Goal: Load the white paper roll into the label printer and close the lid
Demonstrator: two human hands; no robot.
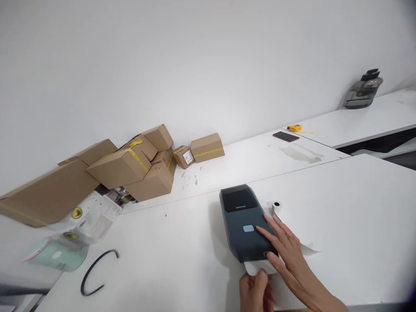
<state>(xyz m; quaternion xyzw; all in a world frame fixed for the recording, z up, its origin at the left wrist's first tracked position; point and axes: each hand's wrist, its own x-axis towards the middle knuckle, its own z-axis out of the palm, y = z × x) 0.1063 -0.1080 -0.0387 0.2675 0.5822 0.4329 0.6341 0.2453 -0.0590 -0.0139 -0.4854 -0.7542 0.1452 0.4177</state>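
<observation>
A dark blue-grey label printer [238, 236] with a light blue button lies on the white table. A white paper strip [254, 267] sticks out of its near end. My left hand [256, 292] pinches that strip between thumb and fingers. My right hand [287, 247] rests on the printer's right side, its fingers stretched out and apart, the index fingertip close to the blue button. The thumb touches near the printer's front corner. Just beyond the right hand stands a small white paper roll [276, 207], with a loose tail of paper [309, 250] showing past the wrist.
Taped cardboard boxes [120, 167] are piled at the left against the wall, near a mint-green pouch [61, 255] and a black curved band [85, 277]. Farther back are a phone [286, 136], a yellow tape measure [295, 128] and a dark bottle [363, 92].
</observation>
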